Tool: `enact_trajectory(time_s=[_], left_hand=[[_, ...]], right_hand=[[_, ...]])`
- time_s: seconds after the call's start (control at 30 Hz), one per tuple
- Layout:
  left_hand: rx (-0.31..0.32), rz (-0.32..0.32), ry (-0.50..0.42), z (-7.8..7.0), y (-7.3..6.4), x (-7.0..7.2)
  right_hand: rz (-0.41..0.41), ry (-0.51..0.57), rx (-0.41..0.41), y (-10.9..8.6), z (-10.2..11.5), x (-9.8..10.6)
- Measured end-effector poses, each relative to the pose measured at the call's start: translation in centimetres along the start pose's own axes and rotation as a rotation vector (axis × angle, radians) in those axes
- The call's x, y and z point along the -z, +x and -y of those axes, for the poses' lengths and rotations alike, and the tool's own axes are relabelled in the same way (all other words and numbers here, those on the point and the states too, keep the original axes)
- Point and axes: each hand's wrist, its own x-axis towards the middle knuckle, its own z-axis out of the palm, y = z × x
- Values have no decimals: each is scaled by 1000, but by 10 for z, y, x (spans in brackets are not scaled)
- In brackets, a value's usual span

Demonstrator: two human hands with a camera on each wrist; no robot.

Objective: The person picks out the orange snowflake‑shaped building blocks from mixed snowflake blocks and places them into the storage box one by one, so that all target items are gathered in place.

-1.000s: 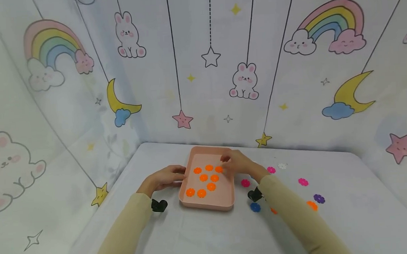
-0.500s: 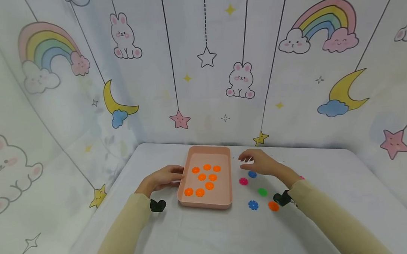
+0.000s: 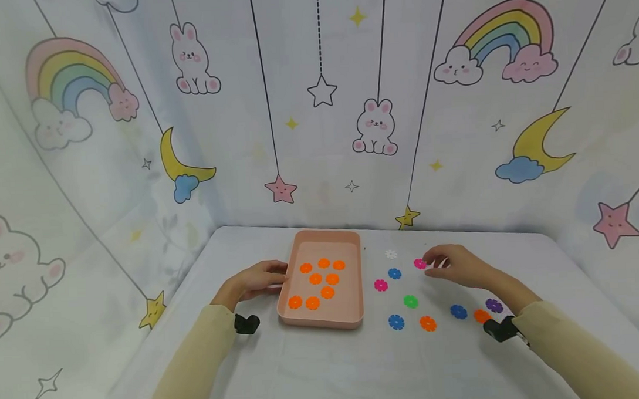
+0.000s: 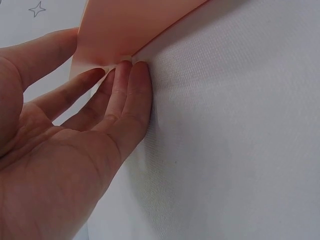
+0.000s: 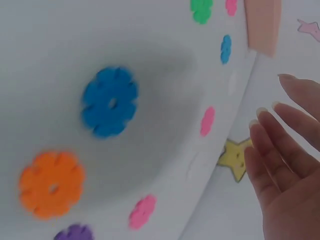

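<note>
A peach-coloured tray (image 3: 321, 325) holds several orange flower-shaped pieces (image 3: 327, 292). At its left side my left hand (image 3: 259, 279) touches the outer wall; the left wrist view shows the thumb and relaxed fingers against the tray (image 4: 130, 25). My right hand (image 3: 456, 266) is over the table to the right of the tray, fingers spread and nothing between them. Closest to its fingertips is a pink flower-shaped piece (image 3: 419, 263). In the right wrist view, the fingers of my right hand (image 5: 287, 165) are apart, with a blue piece (image 5: 110, 102) and an orange piece (image 5: 52, 185) off to the left.
Loose flower pieces lie scattered right of the tray: white (image 3: 390, 254), green (image 3: 410, 302), purple (image 3: 494, 305), several blue (image 3: 396, 322), pink (image 3: 380, 285) and orange (image 3: 428, 323). A patterned curtain (image 3: 323, 164) hangs behind the white table (image 3: 304, 370).
My right hand has moved from above the tray's right side out to the right over the loose pieces. My left hand stays at the tray. The view has shifted slightly.
</note>
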Motion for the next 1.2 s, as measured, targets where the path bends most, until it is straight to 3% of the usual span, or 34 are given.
enact_trajectory(time_s=[0.53, 0.8, 1.2], left_hand=[[5, -14, -1, 3, 1, 0], [-2, 15, 7, 2, 0, 2], [-8, 9, -6, 1, -1, 0]], right_hand=[[174, 101, -129, -77, -60, 11], [217, 146, -135, -88, -72, 6], [257, 149, -121, -91, -63, 11]])
